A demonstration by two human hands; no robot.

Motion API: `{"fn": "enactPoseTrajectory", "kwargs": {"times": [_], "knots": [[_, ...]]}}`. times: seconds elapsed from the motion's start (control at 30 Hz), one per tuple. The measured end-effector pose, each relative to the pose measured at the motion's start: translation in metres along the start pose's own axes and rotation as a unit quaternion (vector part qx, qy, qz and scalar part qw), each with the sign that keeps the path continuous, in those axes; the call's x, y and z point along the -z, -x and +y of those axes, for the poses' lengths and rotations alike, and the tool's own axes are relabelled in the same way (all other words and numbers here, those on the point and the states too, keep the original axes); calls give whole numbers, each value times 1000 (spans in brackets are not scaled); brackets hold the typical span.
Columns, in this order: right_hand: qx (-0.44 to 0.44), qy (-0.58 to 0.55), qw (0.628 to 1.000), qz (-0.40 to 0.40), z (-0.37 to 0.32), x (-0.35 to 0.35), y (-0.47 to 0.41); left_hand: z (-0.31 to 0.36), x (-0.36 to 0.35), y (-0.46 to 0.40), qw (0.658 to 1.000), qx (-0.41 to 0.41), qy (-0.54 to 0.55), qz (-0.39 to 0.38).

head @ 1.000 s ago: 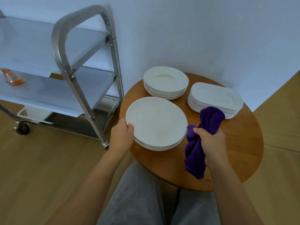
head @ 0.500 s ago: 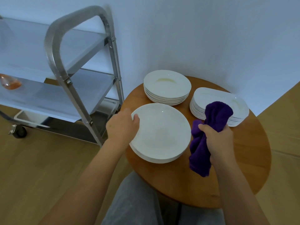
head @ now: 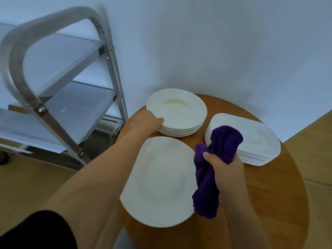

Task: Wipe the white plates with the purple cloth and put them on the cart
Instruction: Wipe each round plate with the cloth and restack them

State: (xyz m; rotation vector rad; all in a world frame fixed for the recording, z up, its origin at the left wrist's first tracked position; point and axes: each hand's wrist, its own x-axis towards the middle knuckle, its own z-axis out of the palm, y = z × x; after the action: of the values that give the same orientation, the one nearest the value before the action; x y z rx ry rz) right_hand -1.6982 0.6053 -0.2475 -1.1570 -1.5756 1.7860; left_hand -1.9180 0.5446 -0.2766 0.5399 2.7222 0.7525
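The head view looks down on a round wooden table carrying 3 stacks of white plates. The left hand reaches forward to the far stack of round plates, its thumb on the near-left rim of the top plate; whether the fingers have curled under that rim cannot be told, since they are hidden behind the stack and the hand is blurred. The top plate there shows a yellowish smear near its far side. The right hand holds the purple cloth bunched in a closed fist, with cloth spilling above and below it, hovering between the near stack of large round plates and the stack of oblong plates at right, whose top plate also looks smeared. The metal cart stands just beside the table to the left, its shelves on the left hand's side. By my judgement, the move turns on this: the far stack lies ahead and to the left of the cloth, so the left hand is nearer to lift the plate while the cloth hand must come across to wipe it.
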Motion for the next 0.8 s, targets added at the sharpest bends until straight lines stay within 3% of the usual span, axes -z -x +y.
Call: {"fn": "enactPoseTrajectory", "kwargs": {"times": [0.1, 0.17, 0.33, 0.43, 0.63, 0.8], "knots": [[-12, -4, 1000, 1, 2, 4, -4, 3, -1, -7, 999, 23, -1, -32], [-16, -5, 1000, 2, 3, 8, -5, 6, -1, -9, 994, 56, 80, -59], [-28, -23, 999, 11, 5, 15, -3, 12, 11, -13, 933, 162, 316, -64], [-35, -41, 998, 16, 5, 18, 0, 15, 19, -5, 888, 173, 425, -40], [-37, -99, 994, 40, -1, 16, 14, 3, 31, 41, 848, 142, 508, -49], [-36, -155, 986, 48, -9, 15, 31, 0, 45, 102, 868, 108, 480, -61]]}}
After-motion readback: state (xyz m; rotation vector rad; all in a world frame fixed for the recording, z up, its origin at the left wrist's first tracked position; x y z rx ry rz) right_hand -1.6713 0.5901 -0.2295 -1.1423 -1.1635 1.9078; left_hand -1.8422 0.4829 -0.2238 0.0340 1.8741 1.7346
